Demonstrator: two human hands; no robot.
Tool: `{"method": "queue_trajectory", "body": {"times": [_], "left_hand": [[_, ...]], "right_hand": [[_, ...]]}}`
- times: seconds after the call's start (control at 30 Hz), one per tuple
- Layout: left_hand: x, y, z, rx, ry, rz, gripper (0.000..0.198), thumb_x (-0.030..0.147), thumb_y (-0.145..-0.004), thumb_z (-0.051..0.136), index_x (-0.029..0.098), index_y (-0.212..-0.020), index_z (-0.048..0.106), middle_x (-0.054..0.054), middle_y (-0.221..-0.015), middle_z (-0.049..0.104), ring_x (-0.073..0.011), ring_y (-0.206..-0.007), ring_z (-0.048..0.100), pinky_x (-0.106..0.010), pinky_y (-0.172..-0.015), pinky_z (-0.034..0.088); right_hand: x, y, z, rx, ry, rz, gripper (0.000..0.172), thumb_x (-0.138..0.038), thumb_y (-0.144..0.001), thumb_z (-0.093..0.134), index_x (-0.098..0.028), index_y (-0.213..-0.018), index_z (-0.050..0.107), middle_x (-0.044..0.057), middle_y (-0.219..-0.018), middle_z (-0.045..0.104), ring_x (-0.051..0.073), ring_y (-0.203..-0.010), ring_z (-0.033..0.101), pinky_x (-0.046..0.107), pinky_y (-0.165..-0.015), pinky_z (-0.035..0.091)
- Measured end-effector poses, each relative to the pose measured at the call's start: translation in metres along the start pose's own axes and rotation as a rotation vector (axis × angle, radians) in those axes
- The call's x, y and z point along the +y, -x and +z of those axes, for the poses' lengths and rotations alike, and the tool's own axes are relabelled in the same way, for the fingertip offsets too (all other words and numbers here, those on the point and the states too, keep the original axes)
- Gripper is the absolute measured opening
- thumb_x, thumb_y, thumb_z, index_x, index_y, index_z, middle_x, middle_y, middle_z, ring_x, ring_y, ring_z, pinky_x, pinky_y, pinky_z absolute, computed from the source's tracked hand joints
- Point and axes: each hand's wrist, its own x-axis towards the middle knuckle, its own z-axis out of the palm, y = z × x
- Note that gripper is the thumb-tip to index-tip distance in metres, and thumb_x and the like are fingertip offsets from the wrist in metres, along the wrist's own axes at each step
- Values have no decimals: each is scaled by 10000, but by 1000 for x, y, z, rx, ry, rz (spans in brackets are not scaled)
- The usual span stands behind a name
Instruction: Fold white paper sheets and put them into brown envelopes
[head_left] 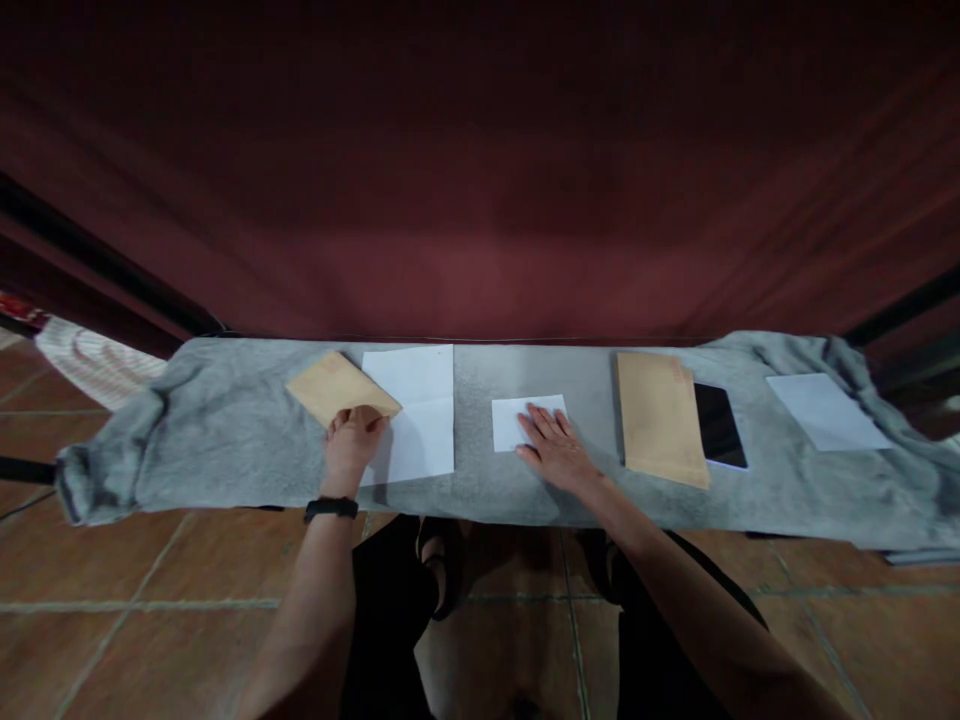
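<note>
My left hand (352, 445), a black band on its wrist, has its fingers closed on the lower edge of a tan paper envelope (334, 385). The envelope lies at a slant and its right corner overlaps a large white sheet of paper (420, 410) with a crease across it. My right hand (555, 447) lies flat with fingers spread on a small folded white paper (506, 425), pressing on its right half. To the right of that hand rests a second, larger tan envelope (660, 420).
Everything lies on a narrow surface covered with a grey cloth (480, 500), bunched at both ends. A dark phone or tablet (721, 425) is partly under the right envelope. Another white sheet (829, 412) lies farther right. A dark red panel (480, 280) stands behind.
</note>
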Motion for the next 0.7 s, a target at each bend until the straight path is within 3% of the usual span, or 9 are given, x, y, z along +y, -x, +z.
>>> {"method": "queue_trajectory", "body": {"times": [0.1,0.23,0.33,0.5,0.7], "left_hand": [[0,4,3,-15,-25,8,464,403,-971,551,116,-1336,539,-178,-1375,614,-320,-1284,578,-401,-1041,472],[7,5,3,-18,-104,53,348,274,-957,503,193,-1284,591,-118,-1291,657,-255,-1203,616,-318,-947,497],[7,3,1,0,-173,64,334,191,-940,455,196,-1215,645,-129,-1243,663,-261,-1150,631,-319,-877,508],[11,7,-7,61,-228,69,293,202,-951,440,185,-1114,683,-138,-1120,702,-280,-1060,672,-345,-852,508],[44,25,-15,51,-225,118,316,240,-1005,376,169,-1151,647,-148,-1006,726,-303,-969,716,-360,-782,514]], "right_hand": [[0,0,1,0,6,-1,573,-467,-1057,440,-169,-1547,462,160,-1671,339,309,-1539,349,569,-1272,230],[-1,-1,2,-1,13,1,575,-459,-1057,445,-163,-1550,455,158,-1673,338,311,-1536,353,567,-1269,234],[-1,-1,1,6,16,4,567,-461,-1059,438,-178,-1550,456,147,-1669,351,298,-1531,365,548,-1272,238],[-1,-1,-2,7,8,6,554,-459,-1064,422,-187,-1544,466,141,-1665,361,293,-1527,375,542,-1273,238],[-1,-5,-6,3,-35,19,500,-419,-1078,378,-216,-1517,507,117,-1639,416,272,-1517,397,537,-1267,262]]}}
